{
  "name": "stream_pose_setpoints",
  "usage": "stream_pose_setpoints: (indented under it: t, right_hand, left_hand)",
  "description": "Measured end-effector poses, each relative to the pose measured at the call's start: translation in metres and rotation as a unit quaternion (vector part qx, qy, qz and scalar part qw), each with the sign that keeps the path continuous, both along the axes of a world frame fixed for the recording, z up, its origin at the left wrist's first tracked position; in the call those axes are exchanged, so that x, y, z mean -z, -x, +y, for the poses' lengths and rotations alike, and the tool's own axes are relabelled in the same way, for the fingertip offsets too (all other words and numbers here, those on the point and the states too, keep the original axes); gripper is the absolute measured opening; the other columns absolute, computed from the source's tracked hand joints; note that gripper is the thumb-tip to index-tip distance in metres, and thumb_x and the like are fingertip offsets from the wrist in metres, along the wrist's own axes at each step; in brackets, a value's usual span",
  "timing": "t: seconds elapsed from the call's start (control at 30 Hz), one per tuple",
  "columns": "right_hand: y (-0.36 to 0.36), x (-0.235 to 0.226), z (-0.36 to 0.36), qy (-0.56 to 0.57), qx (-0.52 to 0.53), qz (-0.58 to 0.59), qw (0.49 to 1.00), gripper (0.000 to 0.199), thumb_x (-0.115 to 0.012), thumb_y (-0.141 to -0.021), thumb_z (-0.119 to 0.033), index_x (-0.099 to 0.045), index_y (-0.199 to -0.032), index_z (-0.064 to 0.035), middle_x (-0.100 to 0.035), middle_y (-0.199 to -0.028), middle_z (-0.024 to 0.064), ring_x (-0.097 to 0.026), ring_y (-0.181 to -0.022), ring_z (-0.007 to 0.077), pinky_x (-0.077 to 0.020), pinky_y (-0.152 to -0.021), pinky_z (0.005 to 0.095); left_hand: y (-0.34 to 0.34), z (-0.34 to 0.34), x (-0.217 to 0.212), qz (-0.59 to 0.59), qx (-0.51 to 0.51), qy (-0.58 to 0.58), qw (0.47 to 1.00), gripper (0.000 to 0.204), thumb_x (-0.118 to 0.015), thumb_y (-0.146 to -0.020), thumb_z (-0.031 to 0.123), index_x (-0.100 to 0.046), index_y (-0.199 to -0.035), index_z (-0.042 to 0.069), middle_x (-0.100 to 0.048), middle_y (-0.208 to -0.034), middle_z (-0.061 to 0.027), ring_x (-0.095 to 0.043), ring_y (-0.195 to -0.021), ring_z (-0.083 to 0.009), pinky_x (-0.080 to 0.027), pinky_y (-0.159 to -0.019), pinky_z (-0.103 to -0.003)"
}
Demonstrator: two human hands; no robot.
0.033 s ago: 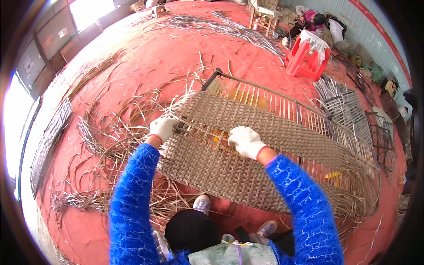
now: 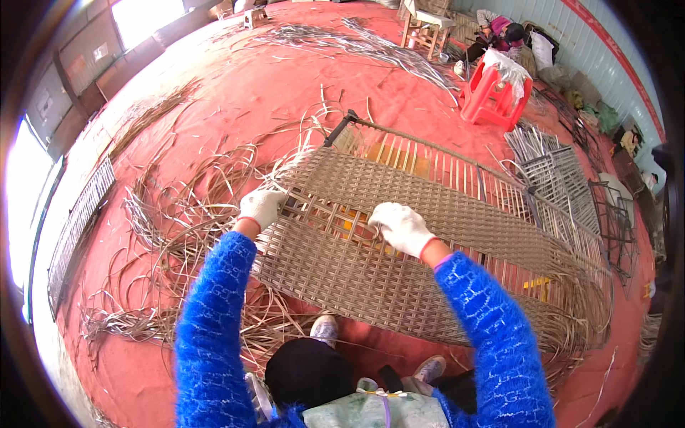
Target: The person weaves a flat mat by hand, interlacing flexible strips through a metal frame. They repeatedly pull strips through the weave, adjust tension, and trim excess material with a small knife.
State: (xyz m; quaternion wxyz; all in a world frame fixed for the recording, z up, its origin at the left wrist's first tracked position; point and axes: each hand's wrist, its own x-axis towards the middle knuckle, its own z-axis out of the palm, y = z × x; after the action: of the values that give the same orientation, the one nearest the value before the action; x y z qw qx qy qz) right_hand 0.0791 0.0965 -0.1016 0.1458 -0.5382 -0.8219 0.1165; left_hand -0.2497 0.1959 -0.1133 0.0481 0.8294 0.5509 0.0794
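Note:
A panel of flat grey-brown strips [image 2: 342, 278] woven on a dark frame [image 2: 349, 120] lies in front of me. Between two tightly woven bands runs an open gap [image 2: 325, 222] of crossing strips. My left hand [image 2: 262, 207], in a white glove, is closed at the left edge of the panel by the end of this gap; what its fingers hold is hidden. Over the right part of the gap, my right hand [image 2: 401, 228], also gloved, has its fingers curled in a pinch, with a bit of strip showing at the fingertips.
Loose strips [image 2: 207, 178] tangle on the red floor covering left of the panel. A red plastic stool [image 2: 496, 96] stands at the back right, near a wooden chair [image 2: 428, 25] and another person [image 2: 503, 32]. Metal frames [image 2: 560, 175] lie at the right.
My right hand has tilted a little and its wrist has shifted slightly to the right. My left hand stays at the panel's left edge.

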Motion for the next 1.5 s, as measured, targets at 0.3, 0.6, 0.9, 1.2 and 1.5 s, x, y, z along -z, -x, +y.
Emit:
stream_pose_setpoints:
  t: [0.3,0.6,0.9,1.2,1.5]
  right_hand:
    - [0.0,0.023,-0.038,-0.112,0.065,0.005,0.992,0.017,-0.067,-0.075,-0.023,-0.068,-0.09,-0.0137,-0.058,-0.121,0.0078,-0.053,-0.111,0.0285,-0.0439,-0.094,0.0413]
    - [0.012,0.036,-0.028,-0.327,0.027,-0.095,0.94,0.007,-0.062,-0.075,-0.018,-0.057,-0.079,-0.015,-0.055,-0.077,0.0,-0.055,-0.079,0.0203,-0.0418,-0.072,0.0354]
    - [0.011,0.043,-0.016,-0.267,-0.038,-0.132,0.954,0.004,-0.059,-0.074,-0.014,-0.057,-0.077,-0.0116,-0.057,-0.085,0.0027,-0.055,-0.083,0.0217,-0.0428,-0.074,0.036]
    - [0.025,0.025,-0.014,-0.123,-0.047,-0.162,0.978,0.019,-0.062,-0.08,-0.026,-0.064,-0.068,-0.0106,-0.059,-0.099,0.0064,-0.052,-0.097,0.0239,-0.0416,-0.08,0.0381]
    - [-0.016,0.014,-0.025,-0.189,0.057,0.045,0.979,0.011,-0.064,-0.079,-0.024,-0.068,-0.077,-0.0143,-0.064,-0.111,0.007,-0.058,-0.102,0.0282,-0.0467,-0.087,0.0413]
  left_hand:
    - [-0.001,0.001,0.001,-0.016,-0.006,0.005,1.0,0.021,-0.056,-0.079,0.018,-0.069,-0.094,0.023,-0.068,-0.089,-0.0093,-0.064,-0.089,-0.0315,-0.05,-0.075,-0.042]
    - [-0.001,0.004,0.007,-0.012,-0.016,0.001,1.0,0.017,-0.056,-0.078,0.019,-0.068,-0.09,0.02,-0.066,-0.085,-0.0105,-0.064,-0.085,-0.0329,-0.049,-0.071,-0.044]
    - [0.0,0.005,0.008,0.011,-0.019,0.0,1.0,0.017,-0.054,-0.079,0.019,-0.066,-0.091,0.019,-0.066,-0.087,-0.0106,-0.063,-0.087,-0.0338,-0.049,-0.072,-0.045]
    - [0.002,0.004,0.008,-0.009,-0.013,0.012,1.0,0.016,-0.055,-0.078,0.018,-0.067,-0.089,0.019,-0.066,-0.085,-0.0113,-0.063,-0.086,-0.0337,-0.049,-0.073,-0.044]
    - [0.001,0.005,0.007,-0.003,-0.007,-0.007,1.0,0.013,-0.055,-0.079,0.019,-0.065,-0.086,0.016,-0.065,-0.084,-0.0118,-0.063,-0.083,-0.034,-0.048,-0.071,-0.044]
